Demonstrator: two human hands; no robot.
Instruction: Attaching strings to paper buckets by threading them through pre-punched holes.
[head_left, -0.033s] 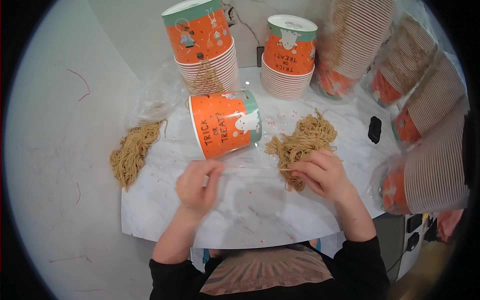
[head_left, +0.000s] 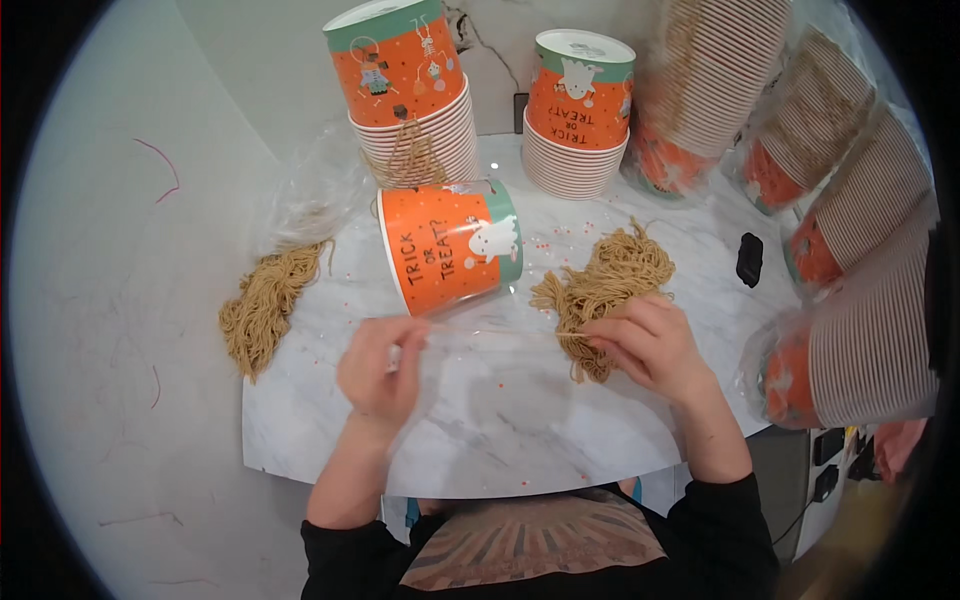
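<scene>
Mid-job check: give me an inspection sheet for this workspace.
Surface: white marbled tabletop, small reddish specks scattered.
Job's things: thin pale strand, stretched out; loose tan yarn bundle, right of centre; orange-and-green printed bucket, on its side.
Clutter: crumpled clear plastic bag beside second tan yarn bundle; small black oblong object.
Hands: bare left hand and bare right hand, both pinching the strand.
Cables: thin black cord, beyond the tabletop's lower right.
Surroundings: inverted orange bucket stacks behind; plastic-wrapped bucket stacks at right.

Strand point(head_left: 500, 335) between left fingers point(head_left: 402, 328) and right fingers point(head_left: 622, 330), above the table point(head_left: 480, 430).
Behind the fingers, the bucket point(head_left: 430, 250) lies on its side, two stacks point(head_left: 575, 110) beyond; one bundle point(head_left: 635, 262) by the right fingers, second bundle point(head_left: 268, 305) left of the left; bagged stacks point(head_left: 865, 345) right of both.
</scene>
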